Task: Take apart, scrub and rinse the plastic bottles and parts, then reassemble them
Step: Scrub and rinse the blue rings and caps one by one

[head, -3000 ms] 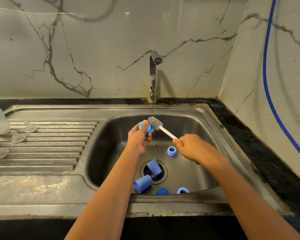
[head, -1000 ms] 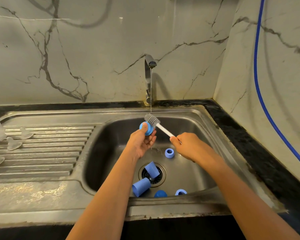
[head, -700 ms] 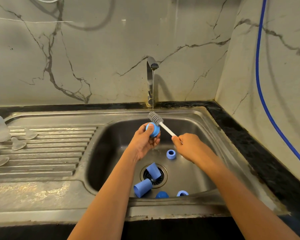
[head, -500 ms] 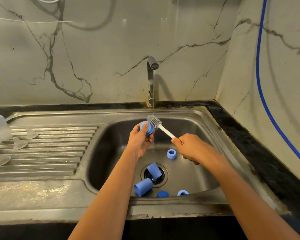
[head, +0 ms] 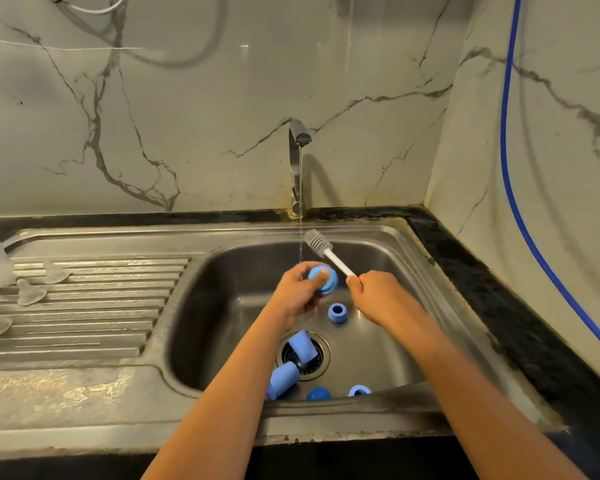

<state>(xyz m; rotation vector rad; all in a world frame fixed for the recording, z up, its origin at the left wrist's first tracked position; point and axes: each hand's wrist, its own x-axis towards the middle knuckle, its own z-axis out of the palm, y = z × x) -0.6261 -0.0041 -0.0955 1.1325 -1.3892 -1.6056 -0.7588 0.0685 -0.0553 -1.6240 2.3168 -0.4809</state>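
Water from the tap (head: pixel 299 147) runs past your left hand (head: pixel 297 295), whose fingers curl round a blue cap (head: pixel 324 279); your right hand (head: pixel 378 296) clamps the brush (head: pixel 327 251).

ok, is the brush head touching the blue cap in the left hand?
Apart. The head view shows the brush head above the blue cap, with dark sink wall visible between them; the left hand grips the cap.

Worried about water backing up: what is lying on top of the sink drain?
A blue tube lies across the drain; a second blue tube overlaps its near-left rim. The grate beneath them is hidden.
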